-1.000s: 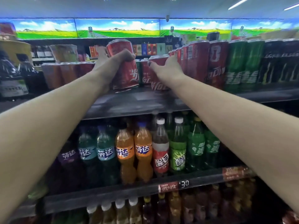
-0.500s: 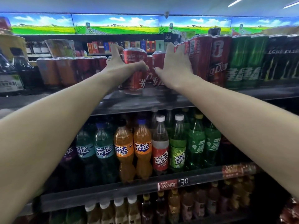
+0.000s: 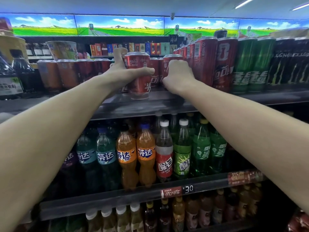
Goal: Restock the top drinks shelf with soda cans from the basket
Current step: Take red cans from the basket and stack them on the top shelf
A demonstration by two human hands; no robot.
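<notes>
1. Left hand (image 3: 122,73) grips a red can (image 3: 139,76) on the top shelf (image 3: 275,96): thumb wrapped across the front of the can, index finger up behind its rim. The can stands upright near the shelf's front edge; a side grip like this likely lets the hand slide it back without tipping.
2. Right hand (image 3: 178,76) has its fingers curled around a second can (image 3: 172,58), just right of the first. Only that can's top shows above the knuckles, so whether the base sits on the shelf cannot be told.
3. Both cans sit ahead of the short red row (image 3: 154,64), apparently to extend it forward.
4. Tall cans (image 3: 205,59) flank the right hand closely; little side room, so a straight push seems called for.
5. Basket not in view.
6. Bottles (image 3: 145,158) fill the shelf below.
</notes>
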